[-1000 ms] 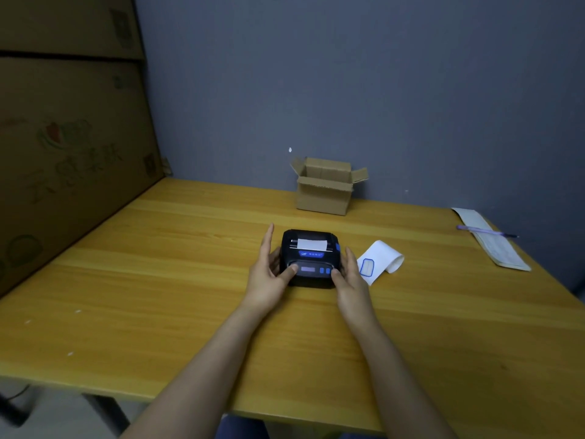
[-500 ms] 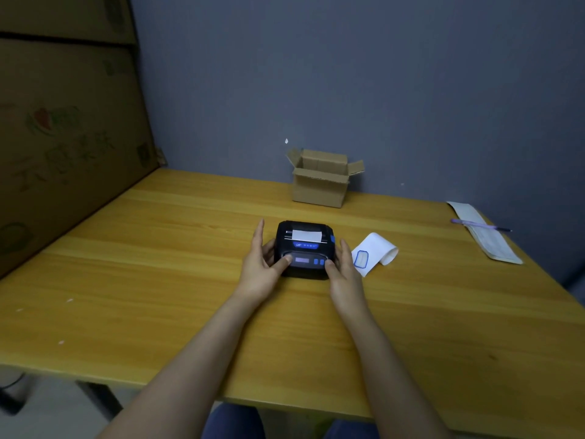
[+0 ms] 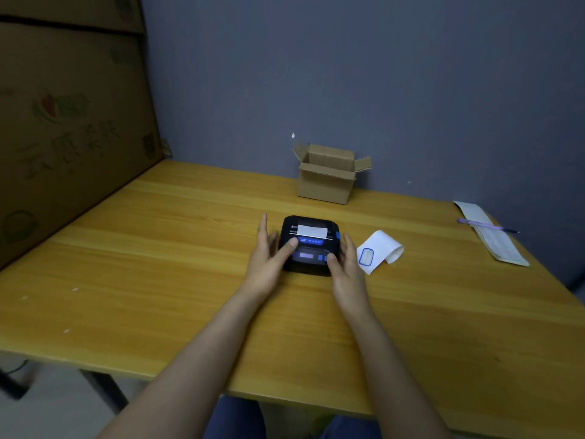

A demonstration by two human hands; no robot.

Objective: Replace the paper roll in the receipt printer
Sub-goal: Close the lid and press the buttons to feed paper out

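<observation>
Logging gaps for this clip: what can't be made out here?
- Head view: inside of the receipt printer, hidden by its closed lid.
- Contents of the cardboard box, behind its front wall.
- Print on the form, too small.
- Printer sides, covered by the left hand and right hand.

I have only one view, from the wide-angle camera worn on the head. It looks forward and down over the yellow wooden counter [image 3: 158, 264], toward the grey-blue back wall [image 3: 380, 74]. Both bare forearms enter from the lower edge, and the hands [image 3: 269, 264] meet at the middle of the frame, near to the lens. The near edge of the counter shows below, and tall brown cardboard panels [image 3: 63, 122] fill the left side. The borders bend a little.
</observation>
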